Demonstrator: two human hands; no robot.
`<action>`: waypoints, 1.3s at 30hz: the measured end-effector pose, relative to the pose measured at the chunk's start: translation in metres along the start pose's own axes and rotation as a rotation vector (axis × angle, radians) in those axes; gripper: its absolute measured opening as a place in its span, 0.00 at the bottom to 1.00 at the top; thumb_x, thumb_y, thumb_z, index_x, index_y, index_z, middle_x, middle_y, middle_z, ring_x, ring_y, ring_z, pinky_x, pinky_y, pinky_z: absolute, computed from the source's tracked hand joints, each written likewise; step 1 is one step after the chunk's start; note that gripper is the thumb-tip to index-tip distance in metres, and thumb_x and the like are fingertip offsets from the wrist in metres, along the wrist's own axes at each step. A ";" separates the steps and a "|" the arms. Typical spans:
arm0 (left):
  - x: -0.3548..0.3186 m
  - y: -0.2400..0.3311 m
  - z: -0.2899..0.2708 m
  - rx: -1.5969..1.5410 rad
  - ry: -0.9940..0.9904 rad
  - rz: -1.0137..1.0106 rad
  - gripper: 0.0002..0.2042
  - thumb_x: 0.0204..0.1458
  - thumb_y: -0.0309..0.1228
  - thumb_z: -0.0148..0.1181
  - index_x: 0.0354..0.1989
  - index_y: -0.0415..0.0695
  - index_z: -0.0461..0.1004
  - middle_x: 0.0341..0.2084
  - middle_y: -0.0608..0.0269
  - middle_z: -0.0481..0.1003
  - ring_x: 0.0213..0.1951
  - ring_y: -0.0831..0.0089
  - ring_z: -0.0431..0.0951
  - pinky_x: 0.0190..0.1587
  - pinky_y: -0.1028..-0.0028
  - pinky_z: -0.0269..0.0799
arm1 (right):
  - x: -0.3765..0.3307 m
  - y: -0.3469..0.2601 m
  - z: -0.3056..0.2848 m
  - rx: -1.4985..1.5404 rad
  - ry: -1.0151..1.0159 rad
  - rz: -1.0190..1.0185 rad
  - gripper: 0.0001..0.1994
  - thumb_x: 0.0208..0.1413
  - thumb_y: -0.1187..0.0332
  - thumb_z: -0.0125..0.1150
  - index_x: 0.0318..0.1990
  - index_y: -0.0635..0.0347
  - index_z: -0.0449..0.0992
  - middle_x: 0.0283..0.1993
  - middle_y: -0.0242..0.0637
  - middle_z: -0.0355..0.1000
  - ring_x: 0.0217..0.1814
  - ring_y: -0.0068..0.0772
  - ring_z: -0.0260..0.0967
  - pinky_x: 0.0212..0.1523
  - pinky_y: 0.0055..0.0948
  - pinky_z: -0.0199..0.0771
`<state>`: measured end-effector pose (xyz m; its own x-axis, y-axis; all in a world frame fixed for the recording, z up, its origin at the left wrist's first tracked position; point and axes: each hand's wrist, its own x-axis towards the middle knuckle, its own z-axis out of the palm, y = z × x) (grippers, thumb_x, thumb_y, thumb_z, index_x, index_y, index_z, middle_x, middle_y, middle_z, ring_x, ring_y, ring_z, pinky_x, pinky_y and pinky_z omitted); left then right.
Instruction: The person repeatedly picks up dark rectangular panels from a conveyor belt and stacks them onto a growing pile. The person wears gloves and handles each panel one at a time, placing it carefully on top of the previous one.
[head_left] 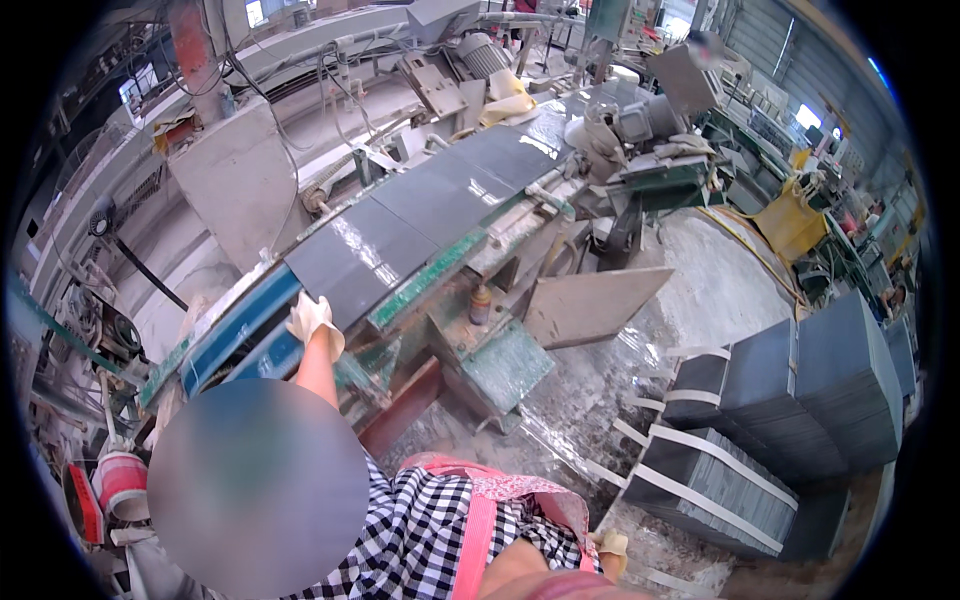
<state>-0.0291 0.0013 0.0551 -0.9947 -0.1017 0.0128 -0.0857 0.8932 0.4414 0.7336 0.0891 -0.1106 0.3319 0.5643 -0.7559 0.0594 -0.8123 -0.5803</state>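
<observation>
My left hand (314, 324), in a pale glove, is at the near end of a dark grey stone slab (350, 255) lying flat on a conveyor. Its fingers are closed on the slab's edge, close to the corner. Another grey slab (445, 190) lies end to end beyond it, with wet shine on top. Blue conveyor bed (235, 325) shows on the near side of the slab. Low at the right by my apron is my right hand (610, 555), also gloved. Its fingers are mostly hidden, and nothing held can be made out.
Strapped stacks of dark slabs (690, 490) stand at the lower right. A bottle (480, 305) sits on the green machine frame beside the conveyor, near a leaning board (600, 305). Motors (640, 120) crowd the far end. A blurred disc hides the lower left.
</observation>
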 end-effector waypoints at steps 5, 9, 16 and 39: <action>0.051 0.008 0.017 -0.019 -0.075 -0.064 0.26 0.53 0.46 0.57 0.59 0.50 0.66 0.52 0.51 0.76 0.58 0.57 0.73 0.66 0.50 0.51 | -0.021 -0.019 0.071 -0.089 -0.020 -0.063 0.17 0.60 0.66 0.44 0.50 0.69 0.67 0.29 0.53 0.78 0.23 0.44 0.74 0.27 0.35 0.78; 0.084 0.011 0.032 0.006 -0.207 -0.175 0.35 0.52 0.52 0.56 0.64 0.44 0.60 0.57 0.48 0.73 0.58 0.50 0.73 0.63 0.48 0.58 | -0.034 -0.045 0.116 -0.153 -0.142 -0.192 0.15 0.58 0.66 0.47 0.46 0.69 0.70 0.28 0.51 0.77 0.23 0.43 0.73 0.27 0.37 0.76; 0.157 -0.019 0.086 -0.641 -0.231 -0.547 0.24 0.54 0.47 0.54 0.50 0.40 0.73 0.48 0.47 0.76 0.45 0.55 0.77 0.50 0.58 0.70 | -0.043 -0.050 0.148 -0.222 -0.129 -0.206 0.17 0.57 0.65 0.48 0.48 0.69 0.72 0.28 0.50 0.78 0.29 0.45 0.76 0.33 0.40 0.76; 0.184 0.078 -0.094 -1.019 -0.842 -0.308 0.14 0.61 0.37 0.54 0.50 0.44 0.73 0.42 0.63 0.80 0.42 0.69 0.81 0.49 0.66 0.77 | -0.022 -0.154 0.294 -0.347 -0.219 -0.242 0.10 0.54 0.65 0.54 0.36 0.63 0.72 0.25 0.45 0.73 0.28 0.41 0.72 0.30 0.39 0.72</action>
<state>-0.2139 0.0115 0.1761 -0.7069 0.3874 -0.5918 -0.5948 0.1271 0.7938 0.4406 0.2455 -0.0935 0.0659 0.7311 -0.6790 0.4341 -0.6338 -0.6402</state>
